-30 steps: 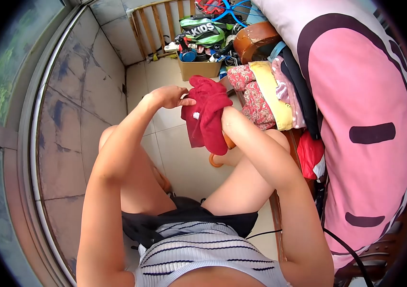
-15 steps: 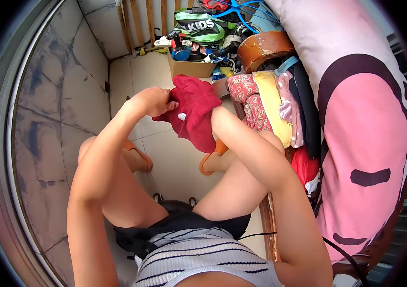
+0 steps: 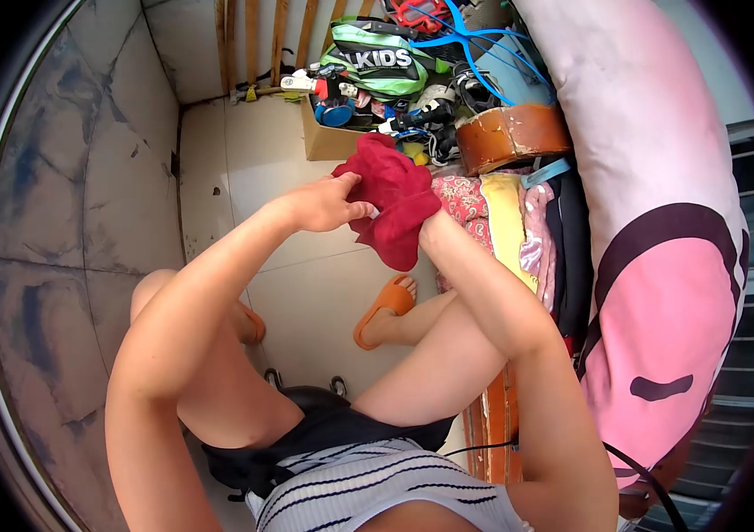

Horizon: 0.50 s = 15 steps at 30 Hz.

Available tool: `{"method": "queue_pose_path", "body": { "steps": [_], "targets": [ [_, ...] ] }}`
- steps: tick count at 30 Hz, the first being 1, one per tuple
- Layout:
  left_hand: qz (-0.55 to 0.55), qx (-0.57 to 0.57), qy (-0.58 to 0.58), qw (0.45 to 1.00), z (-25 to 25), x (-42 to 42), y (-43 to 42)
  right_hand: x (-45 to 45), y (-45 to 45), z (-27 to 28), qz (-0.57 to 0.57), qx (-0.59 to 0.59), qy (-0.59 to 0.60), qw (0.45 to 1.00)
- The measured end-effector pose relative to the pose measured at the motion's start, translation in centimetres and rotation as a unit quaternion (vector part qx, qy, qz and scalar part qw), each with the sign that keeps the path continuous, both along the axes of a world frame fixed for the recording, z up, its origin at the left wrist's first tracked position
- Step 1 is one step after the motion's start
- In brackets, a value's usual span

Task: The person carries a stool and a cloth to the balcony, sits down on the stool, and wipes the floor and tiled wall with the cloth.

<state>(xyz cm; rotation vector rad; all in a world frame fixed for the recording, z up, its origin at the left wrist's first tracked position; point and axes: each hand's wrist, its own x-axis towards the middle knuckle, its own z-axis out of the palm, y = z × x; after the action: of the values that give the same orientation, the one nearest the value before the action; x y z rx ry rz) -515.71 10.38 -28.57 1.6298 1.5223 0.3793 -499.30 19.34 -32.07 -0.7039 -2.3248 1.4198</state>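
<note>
Bright scene, dark curved fisheye edges.

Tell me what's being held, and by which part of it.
A crumpled, dark red cloth, apparently by its left edge in the picture, in the bare left hand. It covers the right hand, whose hold cannot be told.

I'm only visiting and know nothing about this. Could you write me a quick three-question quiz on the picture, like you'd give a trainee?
1. What is the left hand touching?
A. The yellow cloth
B. The red cloth
C. The pink cushion

2. True or false: the right hand is in plain view.

3. Fill in: the white letters on the green bag include ____.

Key:
1. B
2. False; the right forearm runs into the red cloth, which hides the hand.
3. KIDS
</note>
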Motion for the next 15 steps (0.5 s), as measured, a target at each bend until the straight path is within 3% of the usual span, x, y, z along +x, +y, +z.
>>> {"method": "queue_pose_path", "body": {
  "steps": [2, 3, 5, 6, 8, 11, 12, 14, 15],
  "targets": [
    [0.033, -0.001, -0.063, 0.997, -0.4, 0.3, 0.9, -0.1, 0.5, -0.3, -0.004, -0.045, 0.012, 0.999],
    [0.118, -0.077, -0.18, 0.973, -0.6, 0.7, 1.3, -0.2, 0.8, -0.5, -0.004, -0.059, 0.016, 0.998],
    [0.231, -0.188, -0.382, 0.875, -0.9, 0.6, 2.0, -0.5, 1.0, -1.1, -0.007, -0.089, 0.024, 0.996],
    [0.232, -0.188, -0.384, 0.874, -1.4, 0.6, 2.3, -0.7, 1.1, -1.4, -0.009, -0.103, 0.029, 0.994],
    [0.344, -0.258, -0.509, 0.746, -1.3, 0.7, 2.7, -1.0, 1.2, -2.2, -0.015, -0.131, 0.043, 0.99],
    [0.381, -0.257, -0.556, 0.692, 0.1, 1.3, 3.0, -1.6, 0.7, -1.9, -0.005, -0.093, 0.03, 0.995],
    [0.398, -0.243, -0.587, 0.662, 0.4, 1.5, 3.1, -1.4, 0.7, -1.2, 0.016, -0.031, -0.001, 0.999],
    [0.402, -0.212, -0.576, 0.68, 0.1, 1.8, 2.9, -1.3, 0.5, 0.7, 0.079, 0.156, -0.087, 0.981],
    [0.409, -0.218, -0.557, 0.689, -0.4, 1.9, 2.9, -1.4, 0.6, 0.0, 0.064, 0.115, -0.039, 0.991]
  ]
}}
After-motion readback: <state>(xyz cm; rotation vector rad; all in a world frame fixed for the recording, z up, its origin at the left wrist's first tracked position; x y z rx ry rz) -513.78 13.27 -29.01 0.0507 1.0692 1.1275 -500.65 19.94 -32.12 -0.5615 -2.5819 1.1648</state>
